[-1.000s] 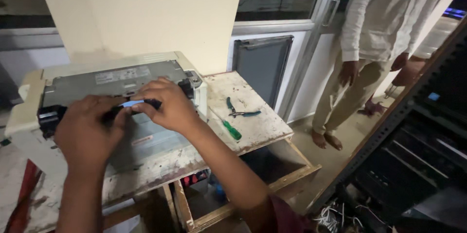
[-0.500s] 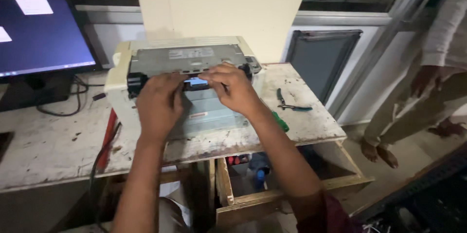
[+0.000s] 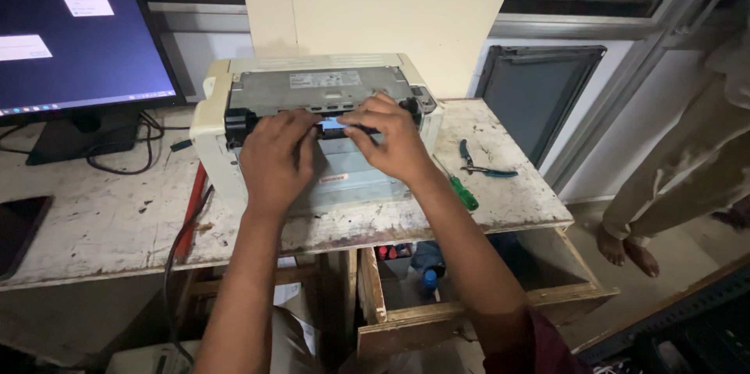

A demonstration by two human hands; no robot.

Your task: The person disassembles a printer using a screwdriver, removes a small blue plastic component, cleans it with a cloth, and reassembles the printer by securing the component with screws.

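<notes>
Left hand [image 3: 273, 159] palm-down on the open printer [image 3: 316, 136], fingers curled forward, tips pressing the black bar [image 3: 328, 125] running across the front of the cavity. Right hand [image 3: 391, 143] alongside, also palm-down, fingertips pinched onto the same bar just right of a small light-blue tab [image 3: 332, 121]. Tab sits between the two sets of fingertips, touching or nearly touching both; can't tell which hand actually grips it. Bar's long axis runs left-right, square to both forearms; hands roughly equally near, right slightly further forward. Bar lies directly under and just ahead of the fingertips, near the middle of the printer's width.

Beyond the hands: grey metal plate of the printer interior behind the bar, cream lid [image 3: 375, 7] standing upright at the back. Printer sits on a worn white surface [image 3: 94, 225], near its middle. Right of the printer: green-handled screwdriver [image 3: 461, 190] just beside the right forearm, pliers [image 3: 480, 167] a little further out. Left: monitor [image 3: 74, 38], lit, with cables below. Under the surface: wooden drawer [image 3: 476, 307] pulled open. Far right: another person's legs [image 3: 672, 186], well apart.
</notes>
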